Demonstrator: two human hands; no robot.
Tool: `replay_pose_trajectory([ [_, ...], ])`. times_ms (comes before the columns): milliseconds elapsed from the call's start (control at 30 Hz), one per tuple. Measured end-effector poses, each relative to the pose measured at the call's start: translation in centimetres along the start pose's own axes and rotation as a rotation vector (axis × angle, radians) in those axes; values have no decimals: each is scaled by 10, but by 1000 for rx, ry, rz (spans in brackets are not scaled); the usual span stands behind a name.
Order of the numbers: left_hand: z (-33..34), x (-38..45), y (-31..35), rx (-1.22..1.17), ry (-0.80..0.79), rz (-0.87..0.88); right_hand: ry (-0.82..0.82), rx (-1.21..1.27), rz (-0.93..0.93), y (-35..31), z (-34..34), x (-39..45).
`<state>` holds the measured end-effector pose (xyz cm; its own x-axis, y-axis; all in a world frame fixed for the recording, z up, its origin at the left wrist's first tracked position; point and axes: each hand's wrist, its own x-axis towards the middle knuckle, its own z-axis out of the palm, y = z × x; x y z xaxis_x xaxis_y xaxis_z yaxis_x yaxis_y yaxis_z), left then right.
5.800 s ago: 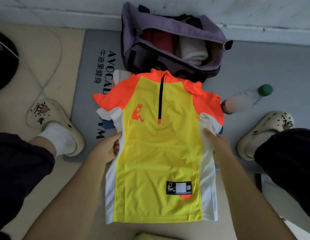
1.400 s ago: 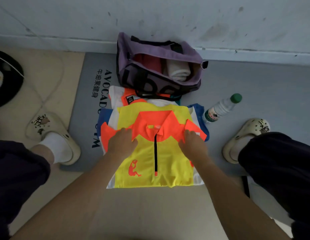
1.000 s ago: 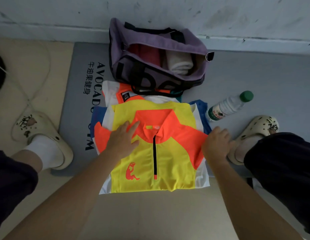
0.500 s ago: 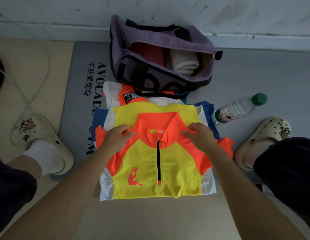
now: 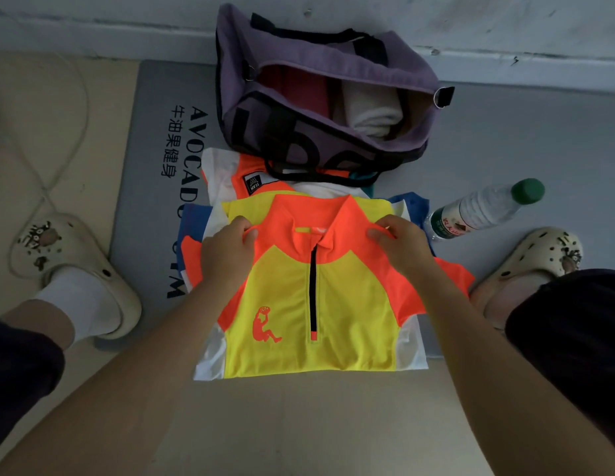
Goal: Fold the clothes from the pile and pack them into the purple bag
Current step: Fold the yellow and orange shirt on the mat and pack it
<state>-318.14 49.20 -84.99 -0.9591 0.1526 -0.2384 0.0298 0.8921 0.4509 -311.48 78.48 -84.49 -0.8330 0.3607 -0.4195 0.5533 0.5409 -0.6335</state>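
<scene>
both grips point(image 5: 227, 249) point(image 5: 400, 243) now pinch the jersey point(image 5: 316, 304) shoulders; purple bag point(image 5: 319, 132) holds folded clothes point(image 5: 371, 108).

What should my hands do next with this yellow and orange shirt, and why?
Probably fold the right sleeve inward. The yellow shirt is already halved, both hands, left and right, pinch its shoulders, but that orange sleeve sticks out sideways, so it isn't compact enough for the purple bag yet.
</scene>
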Motion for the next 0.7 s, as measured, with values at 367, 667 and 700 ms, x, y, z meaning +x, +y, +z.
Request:
replay_pose_trajectory([
  [367, 54, -63, 78, 387, -248, 655, -166, -461, 106, 55, -45, -21],
  [667, 73, -53, 81, 394, -418, 492, -170, -538, 207, 68, -87, -36],
  [700, 71, -52, 83, 379, -434, 471, -169, -461, 213, 60, -89, -38],
])
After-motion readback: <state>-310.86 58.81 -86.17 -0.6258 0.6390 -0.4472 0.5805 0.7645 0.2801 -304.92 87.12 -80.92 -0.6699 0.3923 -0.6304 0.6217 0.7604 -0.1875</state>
